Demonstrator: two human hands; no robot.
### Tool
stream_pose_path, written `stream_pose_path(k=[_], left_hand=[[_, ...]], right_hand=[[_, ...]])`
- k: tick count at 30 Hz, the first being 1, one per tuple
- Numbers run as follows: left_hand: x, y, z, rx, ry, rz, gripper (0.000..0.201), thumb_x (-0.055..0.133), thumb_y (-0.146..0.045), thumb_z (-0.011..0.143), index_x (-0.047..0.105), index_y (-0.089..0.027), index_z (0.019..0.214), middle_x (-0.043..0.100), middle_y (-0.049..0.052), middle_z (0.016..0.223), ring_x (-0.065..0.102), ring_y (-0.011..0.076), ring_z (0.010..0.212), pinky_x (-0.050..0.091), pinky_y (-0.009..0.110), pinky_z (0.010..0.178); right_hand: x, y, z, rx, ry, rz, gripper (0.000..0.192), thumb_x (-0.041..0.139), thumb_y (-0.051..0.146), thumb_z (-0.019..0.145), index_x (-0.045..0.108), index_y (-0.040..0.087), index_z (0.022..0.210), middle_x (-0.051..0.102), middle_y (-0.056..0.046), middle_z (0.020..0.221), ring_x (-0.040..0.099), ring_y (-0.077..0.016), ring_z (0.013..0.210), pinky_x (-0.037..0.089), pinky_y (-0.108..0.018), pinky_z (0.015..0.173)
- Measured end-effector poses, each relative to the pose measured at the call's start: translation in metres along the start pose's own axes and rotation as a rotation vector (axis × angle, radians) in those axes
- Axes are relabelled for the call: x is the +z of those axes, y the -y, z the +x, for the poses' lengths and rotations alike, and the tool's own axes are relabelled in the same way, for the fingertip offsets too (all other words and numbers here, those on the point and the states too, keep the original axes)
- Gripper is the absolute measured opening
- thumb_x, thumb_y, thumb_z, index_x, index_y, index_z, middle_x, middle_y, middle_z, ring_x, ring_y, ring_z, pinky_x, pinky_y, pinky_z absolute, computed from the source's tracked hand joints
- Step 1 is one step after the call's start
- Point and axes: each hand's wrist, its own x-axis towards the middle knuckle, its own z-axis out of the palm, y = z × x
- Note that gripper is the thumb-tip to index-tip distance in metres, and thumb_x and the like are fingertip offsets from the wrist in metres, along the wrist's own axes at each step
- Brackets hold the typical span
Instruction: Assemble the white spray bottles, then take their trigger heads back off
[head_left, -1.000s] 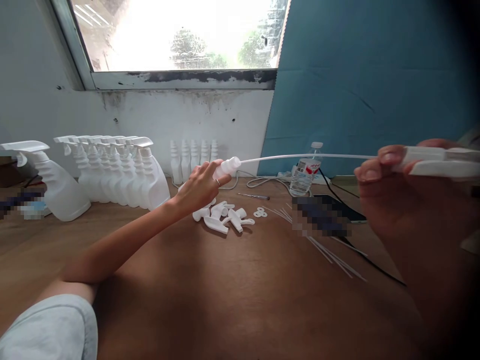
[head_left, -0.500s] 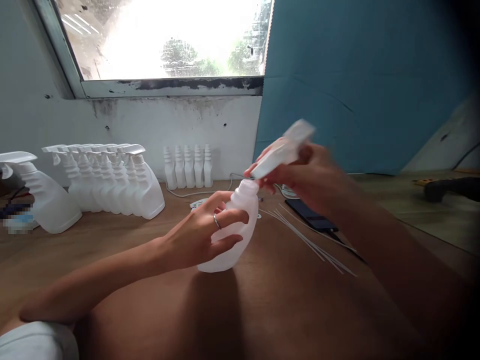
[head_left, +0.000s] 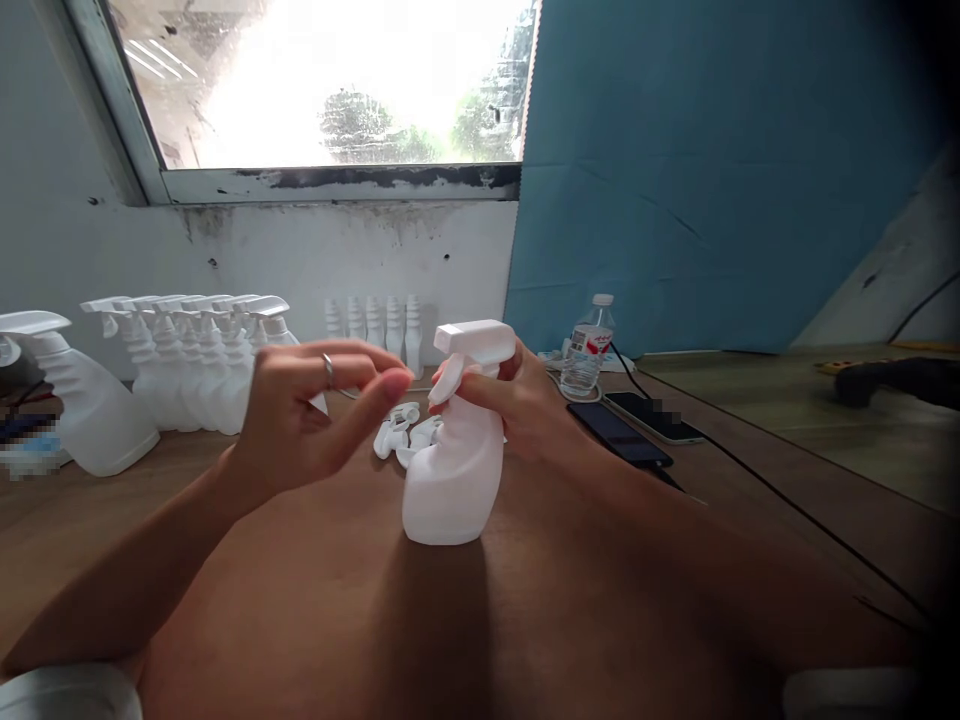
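Observation:
A white spray bottle (head_left: 453, 490) stands upright on the brown table, with a trigger spray head (head_left: 477, 342) seated on its neck. My right hand (head_left: 517, 385) is closed around the spray head from the right, its thumb across the front by the trigger. To the left of the bottle, my left hand (head_left: 315, 415) is raised off it, a ring on one finger. Its thumb and fingers are drawn together, and no object shows between them. Behind the bottle lies a small pile of white plastic parts (head_left: 405, 432).
Several white spray bottles with heads (head_left: 187, 370) stand in a row at the left, with one larger-looking spray bottle (head_left: 97, 410) nearer. Several white bottles without heads (head_left: 394, 325) line the wall. At right are a water bottle (head_left: 589, 350), two phones (head_left: 619, 435) and a black cable (head_left: 795, 510).
The spray head has come down from above the open neck onto the bottle, my right hand with it. My left hand has let go of the bottle and moved left.

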Motion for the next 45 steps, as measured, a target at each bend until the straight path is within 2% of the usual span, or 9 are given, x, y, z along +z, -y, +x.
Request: stream_pose_path(k=[2, 5, 9, 13, 17, 22, 26, 37, 45], left_hand=[[0.001, -0.005, 0.011, -0.035, -0.111, 0.020, 0.008, 0.064, -0.032, 0.085, 0.068, -0.025, 0.083, 0.070, 0.001, 0.097, 0.066, 0.0154, 0.080, 0.057, 0.029, 0.062], [0.012, -0.008, 0.027, -0.120, -0.025, 0.036, 0.028, 0.070, -0.038, 0.079, 0.066, -0.022, 0.101, 0.068, 0.003, 0.105, 0.066, 0.0160, 0.083, 0.055, 0.025, 0.062], [0.018, -0.003, 0.036, -0.187, 0.083, 0.031, 0.019, 0.065, -0.037, 0.083, 0.071, -0.022, 0.092, 0.071, 0.000, 0.083, 0.065, 0.0137, 0.070, 0.052, 0.024, 0.063], [0.014, 0.009, 0.036, -0.222, 0.103, -0.041, 0.020, 0.067, -0.038, 0.082, 0.072, -0.021, 0.088, 0.072, 0.001, 0.085, 0.065, 0.0154, 0.076, 0.052, 0.026, 0.068], [0.013, 0.019, 0.038, -0.256, 0.129, -0.106, 0.022, 0.069, -0.039, 0.081, 0.071, -0.019, 0.088, 0.070, 0.003, 0.086, 0.065, 0.0148, 0.075, 0.052, 0.026, 0.065], [0.014, 0.023, 0.039, -0.269, 0.174, -0.173, 0.022, 0.069, -0.039, 0.080, 0.070, -0.019, 0.088, 0.069, 0.003, 0.085, 0.064, 0.0134, 0.070, 0.051, 0.024, 0.058], [0.012, 0.021, 0.038, -0.273, 0.188, -0.179, 0.022, 0.069, -0.040, 0.080, 0.069, -0.019, 0.086, 0.068, 0.003, 0.083, 0.063, 0.0125, 0.068, 0.051, 0.023, 0.056], [0.012, 0.014, 0.039, -0.286, 0.161, -0.168, 0.020, 0.071, -0.034, 0.078, 0.067, -0.014, 0.079, 0.069, 0.004, 0.082, 0.064, 0.0133, 0.075, 0.053, 0.023, 0.064], [0.012, 0.015, 0.037, -0.304, 0.154, -0.153, 0.023, 0.070, -0.036, 0.078, 0.068, -0.014, 0.083, 0.068, 0.003, 0.081, 0.063, 0.0125, 0.072, 0.049, 0.023, 0.060]], right_hand=[[0.005, -0.002, 0.000, 0.012, 0.012, 0.047, 0.024, 0.072, 0.031, 0.074, 0.059, 0.017, 0.090, 0.067, -0.001, 0.072, 0.064, -0.0161, 0.064, 0.053, -0.029, 0.057], [0.011, -0.001, -0.001, 0.008, 0.010, 0.034, 0.035, 0.077, 0.033, 0.070, 0.055, 0.020, 0.094, 0.065, 0.001, 0.067, 0.062, -0.0147, 0.059, 0.052, -0.028, 0.054], [0.009, -0.002, -0.003, 0.041, 0.166, 0.121, 0.034, 0.076, 0.036, 0.069, 0.057, 0.019, 0.091, 0.065, -0.002, 0.076, 0.062, -0.0165, 0.067, 0.054, -0.031, 0.061], [0.002, -0.010, 0.000, 0.090, 0.253, 0.247, 0.031, 0.070, 0.041, 0.074, 0.061, 0.016, 0.090, 0.066, -0.007, 0.086, 0.063, -0.0188, 0.076, 0.055, -0.032, 0.067], [0.001, -0.018, 0.003, 0.117, 0.209, 0.239, 0.029, 0.075, 0.037, 0.072, 0.062, 0.016, 0.090, 0.063, -0.005, 0.083, 0.062, -0.0157, 0.073, 0.054, -0.030, 0.065], [0.005, -0.019, 0.002, 0.099, 0.275, 0.284, 0.033, 0.072, 0.041, 0.075, 0.061, 0.017, 0.094, 0.061, -0.004, 0.082, 0.060, -0.0160, 0.072, 0.052, -0.031, 0.066], [0.008, -0.017, 0.001, 0.056, 0.216, 0.221, 0.027, 0.074, 0.037, 0.073, 0.061, 0.017, 0.086, 0.059, -0.002, 0.073, 0.057, -0.0150, 0.066, 0.051, -0.030, 0.063], [0.005, -0.020, 0.000, 0.058, 0.277, 0.307, 0.032, 0.069, 0.042, 0.077, 0.062, 0.013, 0.089, 0.063, -0.007, 0.081, 0.061, -0.0175, 0.072, 0.052, -0.033, 0.067], [0.011, -0.025, -0.002, 0.016, 0.171, 0.245, 0.023, 0.073, 0.032, 0.078, 0.060, 0.014, 0.086, 0.062, -0.004, 0.076, 0.059, -0.0153, 0.066, 0.051, -0.031, 0.063]])
